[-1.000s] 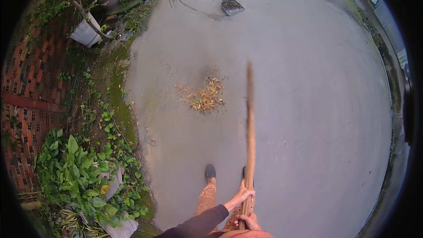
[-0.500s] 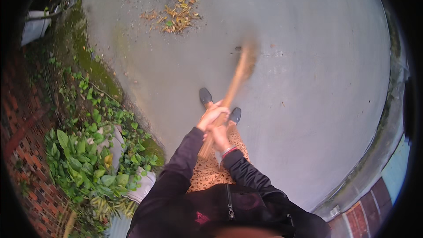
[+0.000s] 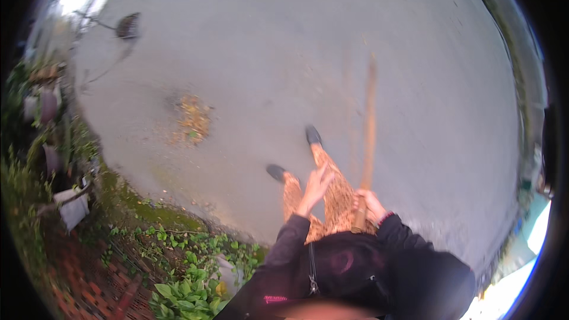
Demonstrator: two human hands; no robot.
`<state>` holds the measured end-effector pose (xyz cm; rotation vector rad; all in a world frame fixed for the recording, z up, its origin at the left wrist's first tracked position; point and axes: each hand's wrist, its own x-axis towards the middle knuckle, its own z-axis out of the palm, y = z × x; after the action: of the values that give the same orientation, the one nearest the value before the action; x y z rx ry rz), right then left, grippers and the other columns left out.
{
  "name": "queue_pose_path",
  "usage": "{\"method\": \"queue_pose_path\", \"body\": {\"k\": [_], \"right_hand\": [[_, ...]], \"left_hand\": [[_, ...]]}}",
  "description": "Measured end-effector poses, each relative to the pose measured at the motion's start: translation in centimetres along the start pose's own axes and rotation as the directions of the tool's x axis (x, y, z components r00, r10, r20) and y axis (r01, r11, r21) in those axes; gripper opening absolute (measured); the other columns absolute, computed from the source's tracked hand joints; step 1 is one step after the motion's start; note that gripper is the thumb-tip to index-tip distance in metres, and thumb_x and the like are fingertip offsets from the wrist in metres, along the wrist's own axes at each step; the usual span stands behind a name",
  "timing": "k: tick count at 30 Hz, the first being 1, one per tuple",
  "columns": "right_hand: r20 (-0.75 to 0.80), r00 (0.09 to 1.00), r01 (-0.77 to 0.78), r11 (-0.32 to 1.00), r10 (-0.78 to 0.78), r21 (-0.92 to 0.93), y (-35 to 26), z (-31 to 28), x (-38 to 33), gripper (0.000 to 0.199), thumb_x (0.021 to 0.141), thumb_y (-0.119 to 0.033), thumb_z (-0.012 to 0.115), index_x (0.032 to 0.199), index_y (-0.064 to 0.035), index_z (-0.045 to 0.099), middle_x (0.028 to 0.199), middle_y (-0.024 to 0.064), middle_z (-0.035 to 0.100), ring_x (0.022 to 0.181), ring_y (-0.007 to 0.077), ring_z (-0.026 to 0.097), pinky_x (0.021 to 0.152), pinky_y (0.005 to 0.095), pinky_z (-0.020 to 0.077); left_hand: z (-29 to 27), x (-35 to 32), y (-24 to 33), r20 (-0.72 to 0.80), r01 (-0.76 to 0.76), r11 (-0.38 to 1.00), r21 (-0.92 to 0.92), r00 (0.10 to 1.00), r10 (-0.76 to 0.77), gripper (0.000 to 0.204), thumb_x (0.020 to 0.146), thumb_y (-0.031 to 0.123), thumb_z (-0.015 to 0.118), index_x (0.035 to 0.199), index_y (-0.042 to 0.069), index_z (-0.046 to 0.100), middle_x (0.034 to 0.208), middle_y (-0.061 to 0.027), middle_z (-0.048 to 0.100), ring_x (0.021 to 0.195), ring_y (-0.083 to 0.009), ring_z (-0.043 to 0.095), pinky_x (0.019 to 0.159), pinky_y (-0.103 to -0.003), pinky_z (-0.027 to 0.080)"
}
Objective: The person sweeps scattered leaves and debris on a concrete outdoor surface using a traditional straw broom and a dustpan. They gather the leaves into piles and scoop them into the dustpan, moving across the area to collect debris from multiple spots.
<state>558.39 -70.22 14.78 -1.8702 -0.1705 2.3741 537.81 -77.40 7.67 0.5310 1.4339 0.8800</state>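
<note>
My right hand is wrapped round the lower end of a long tan broom, which points away from me over the grey concrete. Motion blurs the broom, and its far end looks narrow. My left hand is off the broom, in front of my patterned trousers, with its fingers stretched out and nothing in them. A small pile of yellow-brown leaves lies on the ground to the left, beyond my feet.
A dark scoop-like thing with a thin handle lies at the far left. Green plants and a mossy edge border the concrete on the left, beside a red brick surface. A low kerb curves along the right.
My left hand has let go of the broom, and my right hand has carried it to the right. My view has turned, so the leaf pile sits lower and farther left; my feet have shifted.
</note>
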Motion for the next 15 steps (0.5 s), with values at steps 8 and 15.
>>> {"method": "queue_pose_path", "body": {"k": [8, 15], "right_hand": [[-0.059, 0.994, 0.096, 0.994, -0.093, 0.043, -16.4, -12.9, 14.6, 0.013, 0.071, -0.022, 0.053, 0.063, -0.0124, 0.050, 0.057, 0.0036, 0.051, 0.054, 0.0220, 0.053, 0.053, 0.0371, 0.0459], [0.108, 0.953, -0.244, 0.928, 0.283, -0.282, -14.3, -0.3, 13.2, 0.010, 0.076, -0.010, 0.056, 0.072, -0.0033, 0.050, 0.060, 0.0045, 0.047, 0.053, 0.0180, 0.048, 0.050, 0.0301, 0.0450]], "left_hand": [[-11.7, -13.9, -14.4, -0.578, 0.487, 0.832, -0.265, 0.611, -0.541, 0.049, 0.080, 0.021, 0.059, 0.128, 0.009, 0.055, 0.077, -0.0096, 0.067, 0.061, -0.0168, 0.063, 0.061, -0.031, 0.054], [-10.0, -23.7, -20.0, -0.621, 0.761, 0.612, 0.215, 0.590, -0.516, 0.025, 0.078, 0.023, 0.054, 0.092, 0.011, 0.071, 0.085, -0.0111, 0.068, 0.081, -0.0281, 0.066, 0.071, -0.041, 0.053]]}}
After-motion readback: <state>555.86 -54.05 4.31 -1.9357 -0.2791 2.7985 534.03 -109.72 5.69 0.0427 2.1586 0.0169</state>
